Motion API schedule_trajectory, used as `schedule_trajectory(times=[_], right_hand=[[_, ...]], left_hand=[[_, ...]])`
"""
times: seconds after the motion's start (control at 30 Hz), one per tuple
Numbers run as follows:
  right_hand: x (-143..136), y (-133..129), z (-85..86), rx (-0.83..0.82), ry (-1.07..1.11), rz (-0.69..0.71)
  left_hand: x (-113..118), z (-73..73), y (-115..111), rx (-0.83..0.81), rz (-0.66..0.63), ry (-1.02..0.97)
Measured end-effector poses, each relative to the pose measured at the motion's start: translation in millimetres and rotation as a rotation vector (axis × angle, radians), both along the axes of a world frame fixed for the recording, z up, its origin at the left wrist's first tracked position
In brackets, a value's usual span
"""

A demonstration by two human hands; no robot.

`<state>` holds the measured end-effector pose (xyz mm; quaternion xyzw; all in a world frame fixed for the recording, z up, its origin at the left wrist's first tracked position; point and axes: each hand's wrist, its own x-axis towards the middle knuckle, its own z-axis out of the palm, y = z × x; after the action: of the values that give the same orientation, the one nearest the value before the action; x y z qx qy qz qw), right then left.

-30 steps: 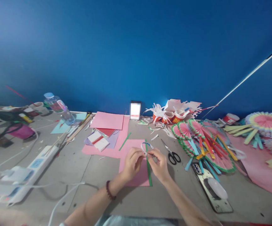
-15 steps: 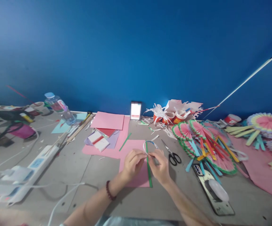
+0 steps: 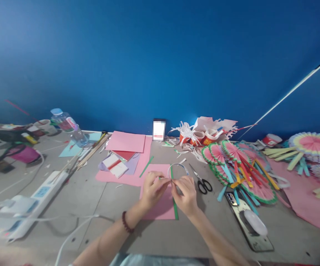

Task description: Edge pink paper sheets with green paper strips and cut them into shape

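My left hand (image 3: pixel 153 190) and my right hand (image 3: pixel 185 192) meet fingertip to fingertip over a pink paper sheet (image 3: pixel 160 211). Both pinch a thin white strip (image 3: pixel 179 164), which arches in a loop beyond the fingers. Its pinched ends are hidden by my fingertips. A narrow green strip (image 3: pixel 175 211) lies along the sheet's right edge, passing partly behind my right hand. Black-handled scissors (image 3: pixel 204 186) rest just right of that hand. Another green strip (image 3: pixel 146 167) lies beyond my left hand.
Folded paper fans (image 3: pixel 232 162), a phone (image 3: pixel 248 221) and a white mouse (image 3: pixel 255 222) are on the right. Stacked paper (image 3: pixel 126 141), a leaning bottle (image 3: pixel 71 125) and a power strip (image 3: pixel 34 205) are on the left. Red cups (image 3: pixel 210 137) stand by the blue wall.
The white loop has shifted a little and leans more to the right. My hands stay together in almost the same place, and the view has moved slightly.
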<state>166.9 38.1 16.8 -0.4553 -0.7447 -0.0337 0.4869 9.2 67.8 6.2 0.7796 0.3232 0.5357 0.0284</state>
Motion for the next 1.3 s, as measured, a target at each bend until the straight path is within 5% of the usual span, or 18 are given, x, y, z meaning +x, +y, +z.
schedule_trajectory(times=[0.27, 0.43, 0.57, 0.63, 0.77, 0.97, 1.17, 1.3], right_hand=[[-4, -4, 4.8, -0.033, 0.047, 0.003], [-3, -2, 7.9, -0.235, 0.247, -0.017], [29, 21, 3.6, -0.32, 0.611, -0.262], [46, 32, -1.2, -0.316, 0.584, -0.284], [58, 40, -15.4, -0.283, 0.176, -0.261], [55, 41, -38.3, -0.542, -0.229, -0.29], [55, 44, -36.6, -0.465, -0.091, -0.293], [40, 35, -18.4, -0.444, 0.219, -0.044]], left_hand=[[8, 2.8, -3, -0.071, -0.07, -0.005], [10, 6.8, -8, -0.105, -0.08, 0.004], [13, 3.6, -22, -0.003, -0.238, 0.15], [16, 2.8, -25, -0.082, -0.266, 0.062], [19, 3.2, -17, -0.462, -0.272, -0.218], [15, -9.5, 1, -0.915, -0.264, -0.516], [15, -21.3, 7, -1.005, -0.293, -0.58], [13, -23.6, 10, -0.959, -0.366, -0.492]])
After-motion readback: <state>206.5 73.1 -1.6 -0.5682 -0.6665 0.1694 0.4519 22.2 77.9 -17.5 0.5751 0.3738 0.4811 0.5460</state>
